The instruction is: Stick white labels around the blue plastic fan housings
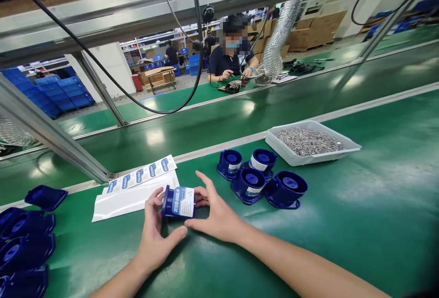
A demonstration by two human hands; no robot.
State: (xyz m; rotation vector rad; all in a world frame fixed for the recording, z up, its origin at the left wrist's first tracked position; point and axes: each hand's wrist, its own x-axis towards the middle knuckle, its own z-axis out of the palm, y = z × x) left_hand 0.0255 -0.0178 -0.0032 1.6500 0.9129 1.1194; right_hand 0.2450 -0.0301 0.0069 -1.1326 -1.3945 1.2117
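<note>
Blue housing (178,202): located at lower centre of the frame, lying on its side just above the green bench surface (360,225), with a white printed label facing the camera.

Left hand (154,236): fingers closed against the left end of the blue housing, thumb lying underneath it. Right hand (217,215): fingers set against the right end, thumb reaching below toward the left thumb. Both hands are clamped on the part, which sits between them.

Label sheet (142,175): a strip of blue-and-white labels, just above and left of the hands, lying over a white backing sheet (123,203).

Four labelled housings (252,183): grouped upright to the right of the hands, touching or nearly touching each other.

White tray (348,146): right of centre, just behind the group, filled with small metal parts.

Unlabelled blue parts (20,243): lower left of the frame, stacked near the edge.

Conveyor belt (240,119): runs across the middle of the frame behind the bench.

Co-worker (228,60): seated at upper centre, on the far side of the belt, both hands on a separate item. A flexible metal duct (281,37) hangs beside that person.
</note>
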